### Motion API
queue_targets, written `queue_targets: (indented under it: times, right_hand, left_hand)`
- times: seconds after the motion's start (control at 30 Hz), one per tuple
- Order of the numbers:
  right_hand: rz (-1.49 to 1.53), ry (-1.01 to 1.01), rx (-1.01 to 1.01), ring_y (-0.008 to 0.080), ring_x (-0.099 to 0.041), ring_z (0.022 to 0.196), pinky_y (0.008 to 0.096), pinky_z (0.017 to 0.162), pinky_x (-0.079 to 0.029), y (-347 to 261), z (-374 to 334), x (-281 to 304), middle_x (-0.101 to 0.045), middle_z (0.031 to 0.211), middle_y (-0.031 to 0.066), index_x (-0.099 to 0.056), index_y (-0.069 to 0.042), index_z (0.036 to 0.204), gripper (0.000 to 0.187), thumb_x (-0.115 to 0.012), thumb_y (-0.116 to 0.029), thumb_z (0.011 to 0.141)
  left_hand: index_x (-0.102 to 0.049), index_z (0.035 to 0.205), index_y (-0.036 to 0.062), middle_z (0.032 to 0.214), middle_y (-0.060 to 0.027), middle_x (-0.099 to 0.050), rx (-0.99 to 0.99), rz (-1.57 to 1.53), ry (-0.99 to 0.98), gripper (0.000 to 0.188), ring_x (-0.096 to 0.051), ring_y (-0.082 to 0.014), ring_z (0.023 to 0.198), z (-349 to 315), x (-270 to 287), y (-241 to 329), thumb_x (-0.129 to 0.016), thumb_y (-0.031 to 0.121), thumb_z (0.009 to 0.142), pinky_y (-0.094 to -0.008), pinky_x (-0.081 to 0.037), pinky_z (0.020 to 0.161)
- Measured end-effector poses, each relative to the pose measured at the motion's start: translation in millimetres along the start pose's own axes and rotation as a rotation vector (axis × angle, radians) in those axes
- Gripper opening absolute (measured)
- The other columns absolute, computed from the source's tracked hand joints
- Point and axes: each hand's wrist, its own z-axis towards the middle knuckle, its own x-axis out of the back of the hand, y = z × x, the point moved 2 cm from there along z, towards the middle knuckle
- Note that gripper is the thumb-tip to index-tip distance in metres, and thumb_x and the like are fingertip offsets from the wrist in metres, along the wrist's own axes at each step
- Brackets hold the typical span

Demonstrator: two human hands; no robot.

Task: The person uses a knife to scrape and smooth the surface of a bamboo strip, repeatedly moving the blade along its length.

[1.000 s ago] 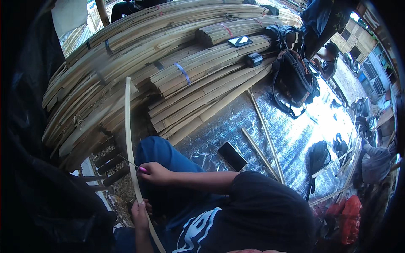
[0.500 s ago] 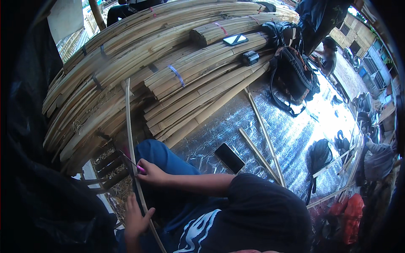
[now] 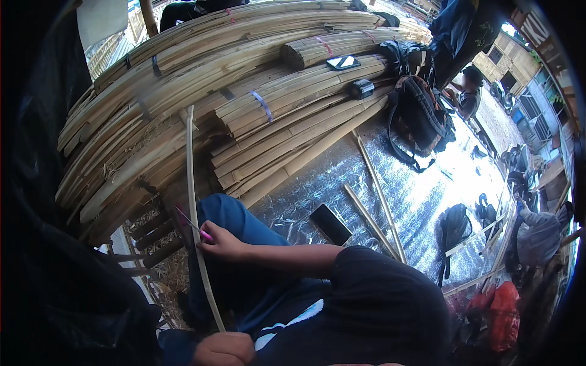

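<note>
A long, thin bamboo strip [image 3: 198, 256] stands on a slant in front of me, its top end by the bamboo stack and its lower end running down to my lap. My right hand [image 3: 221, 242] is closed around the pink handle of a knife [image 3: 193, 226]. The blade crosses the strip just left of my fingers. Low in the picture, my left hand [image 3: 224, 349] is curled at the strip's lower end and grips it. Its fingertips are partly hidden.
Bundles of split bamboo [image 3: 244, 116] fill the far side. A dark phone [image 3: 331, 224] and loose bamboo pieces [image 3: 369, 219] lie on the silvery mat [image 3: 293, 189] to my right. A backpack [image 3: 421, 116] stands beyond. Another person [image 3: 469, 91] is at the far right.
My left hand has moved down along the strip from an open, flat pose and closed at its lower end. The right hand with the knife has stayed at about the same height.
</note>
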Motion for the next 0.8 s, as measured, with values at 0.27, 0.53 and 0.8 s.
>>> queue_targets:
  times: [0.27,0.53,0.8]
  right_hand:
    - [-0.037,-0.004,0.016,0.0167,-0.054,0.084,0.0334,0.076,-0.046,-1,5,-1,-0.054,0.087,0.0085,-0.045,-0.005,0.103,0.031,-0.067,-0.021,0.088]
    - [-0.045,-0.041,0.016,0.0178,-0.054,0.085,0.0337,0.077,-0.046,-7,11,-15,-0.054,0.088,0.0095,-0.046,-0.005,0.104,0.03,-0.067,-0.02,0.087]
    - [0.153,0.078,-0.138,0.0047,-0.052,0.074,0.0213,0.068,-0.044,5,0,6,-0.054,0.08,-0.0012,-0.049,-0.007,0.097,0.018,-0.064,-0.008,0.089]
  left_hand:
    - [-0.054,0.109,-0.0006,0.108,-0.0143,-0.055,-0.04,-0.041,0.021,0.033,-0.055,-0.0275,0.102,-9,9,-11,-0.065,0.024,0.09,-0.0361,-0.043,0.092]
    - [-0.054,0.108,0.0002,0.107,-0.0138,-0.055,-0.055,-0.053,0.095,0.03,-0.055,-0.0267,0.101,-31,13,-9,-0.065,0.022,0.09,-0.0359,-0.043,0.092]
    - [-0.052,0.099,0.0028,0.09,-0.0088,-0.055,-0.045,-0.83,0.633,0.016,-0.051,-0.0198,0.088,-49,-36,-27,-0.057,0.018,0.096,-0.0341,-0.041,0.078]
